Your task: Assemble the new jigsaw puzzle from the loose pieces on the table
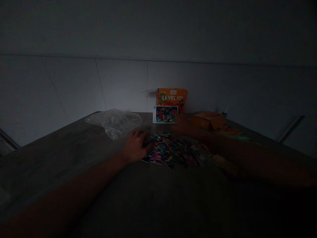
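Note:
In dim light, a pile of colourful jigsaw puzzle pieces [164, 148] lies on the table. My left hand [135, 147] rests at the pile's left edge, thumb and fingers apart, with nothing visible gripped. Farther back, my right hand [182, 125] is smeared by motion beside the right edge of a puzzle picture card [166, 114]. Whether its fingers touch the card cannot be made out. The card stands upright in front of an orange box [172, 97] marked "LEVEL UP!".
A crumpled clear plastic bag [115, 120] lies at the back left of the grey table [81, 158]. A smaller orange box [208, 119] sits at the back right, with flat coloured items [231, 131] beside it. Behind the table stands a pale panelled wall [123, 82].

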Tool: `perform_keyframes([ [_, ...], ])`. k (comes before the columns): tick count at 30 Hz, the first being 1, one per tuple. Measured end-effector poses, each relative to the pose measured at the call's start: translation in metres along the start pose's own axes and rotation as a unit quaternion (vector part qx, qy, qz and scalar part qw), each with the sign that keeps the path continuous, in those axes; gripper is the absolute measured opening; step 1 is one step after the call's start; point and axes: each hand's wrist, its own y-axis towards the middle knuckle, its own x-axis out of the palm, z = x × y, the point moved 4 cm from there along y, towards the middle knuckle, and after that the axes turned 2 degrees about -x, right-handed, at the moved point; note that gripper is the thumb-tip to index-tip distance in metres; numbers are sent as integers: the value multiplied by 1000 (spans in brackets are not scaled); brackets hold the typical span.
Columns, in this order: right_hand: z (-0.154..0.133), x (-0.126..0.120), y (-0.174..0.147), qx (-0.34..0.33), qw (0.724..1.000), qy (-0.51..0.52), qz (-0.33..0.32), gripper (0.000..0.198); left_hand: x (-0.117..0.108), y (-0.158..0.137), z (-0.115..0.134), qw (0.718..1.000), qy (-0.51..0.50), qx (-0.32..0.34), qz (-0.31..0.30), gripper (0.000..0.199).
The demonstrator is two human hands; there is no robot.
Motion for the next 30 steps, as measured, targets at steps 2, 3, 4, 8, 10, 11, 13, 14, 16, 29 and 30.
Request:
perform_keyframes([
  [2, -9, 0, -44, -51, 999, -12, -3, 49, 9, -5, 6, 997, 20, 47, -66, 54],
  [3, -12, 1, -67, -76, 997, -11, -13, 50, 14, -7, 8, 992, 37, 68, -100, 57],
  [4, -13, 2, -87, -103, 994, -12, -23, 53, 18, -9, 10, 986, 57, 86, -130, 57],
  [8, -1, 15, -126, -119, 992, -5, -44, 57, 21, -11, 9, 969, 126, 122, -173, 58],
  [10, 6, 23, -121, -117, 992, 3, -45, 58, 18, -10, 10, 966, 143, 134, -171, 58],
  [11, 7, 26, -117, -122, 992, 10, -40, 60, 16, -9, 10, 965, 144, 141, -166, 57],
  [13, 6, 30, -108, -139, 989, 33, -35, 55, 12, -8, 10, 966, 131, 159, -158, 54],
  [14, 4, 31, -106, -143, 988, 47, -34, 52, 9, -7, 10, 967, 121, 165, -154, 52],
  [16, 0, 33, -105, -147, 986, 73, -34, 47, 5, -5, 7, 969, 105, 171, -142, 47],
  [29, -9, 31, -114, -215, 967, 133, 7, 32, -24, -14, 21, 947, 119, 252, -161, 46],
  [30, -9, 31, -114, -216, 967, 136, 11, 31, -21, -16, 22, 945, 109, 252, -176, 47],
])
